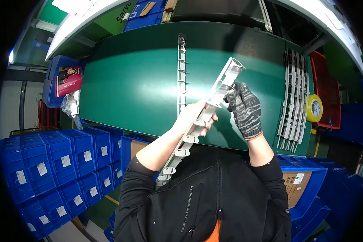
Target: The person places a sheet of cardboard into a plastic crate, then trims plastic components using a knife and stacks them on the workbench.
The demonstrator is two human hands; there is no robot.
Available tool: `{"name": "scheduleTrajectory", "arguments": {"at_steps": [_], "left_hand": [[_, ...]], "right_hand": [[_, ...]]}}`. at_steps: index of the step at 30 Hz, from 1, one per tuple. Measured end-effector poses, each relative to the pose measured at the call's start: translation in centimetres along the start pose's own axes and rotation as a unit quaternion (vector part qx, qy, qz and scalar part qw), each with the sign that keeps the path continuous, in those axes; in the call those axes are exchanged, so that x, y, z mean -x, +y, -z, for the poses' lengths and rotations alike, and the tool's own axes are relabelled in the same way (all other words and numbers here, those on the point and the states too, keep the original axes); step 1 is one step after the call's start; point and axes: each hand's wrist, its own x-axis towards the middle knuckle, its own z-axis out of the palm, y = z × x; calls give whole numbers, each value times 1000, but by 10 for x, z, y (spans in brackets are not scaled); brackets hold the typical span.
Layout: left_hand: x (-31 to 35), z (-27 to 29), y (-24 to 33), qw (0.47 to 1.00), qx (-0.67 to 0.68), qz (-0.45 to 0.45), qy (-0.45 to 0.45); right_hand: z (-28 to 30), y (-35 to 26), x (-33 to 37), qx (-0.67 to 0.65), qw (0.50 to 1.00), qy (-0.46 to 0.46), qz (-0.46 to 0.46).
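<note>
A long pale metal strip (pixel 201 122) with several curved tabs slants from my waist up over the bench. My left hand (pixel 193 114), bare, is wrapped round its middle. On my right hand (pixel 246 111) is a grey-and-black knitted glove; its fingers are closed at the strip's upper part, against a tab. Whether a small piece sits between those fingertips I cannot make out. A second, narrower metal strip (pixel 182 66) lies lengthwise on the green bench top (pixel 129 80), to the left of the one I hold.
Several similar strips (pixel 294 101) lie side by side at the bench's right, next to a yellow tape roll (pixel 314 108) and a red bin (pixel 328 90). A blue bin (pixel 52 86) with a red package (pixel 69 80) stands left. Blue crates (pixel 56 155) are stacked at lower left.
</note>
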Motion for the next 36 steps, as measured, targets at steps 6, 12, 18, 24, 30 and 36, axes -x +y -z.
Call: {"name": "scheduleTrajectory", "arguments": {"at_steps": [6, 12, 18, 24, 30, 36], "left_hand": [[3, 20, -1, 991, -2, -133, -18], [2, 15, -3, 981, -13, -189, 32], [0, 12, -3, 988, 8, -149, 31], [1, 12, 0, 993, 30, -113, 17], [0, 11, 2, 994, 33, -97, 43], [1, 8, 2, 993, 15, -102, 53]], "right_hand": [[-5, -13, 33, 95, 990, -50, 95], [-12, -14, 34, 123, 986, -84, 77], [-8, -10, 32, 123, 987, -74, 79], [6, -9, 29, 75, 997, -24, 18], [-1, -11, 35, 63, 995, -67, 27], [-3, -8, 37, 103, 986, -102, 84]]}}
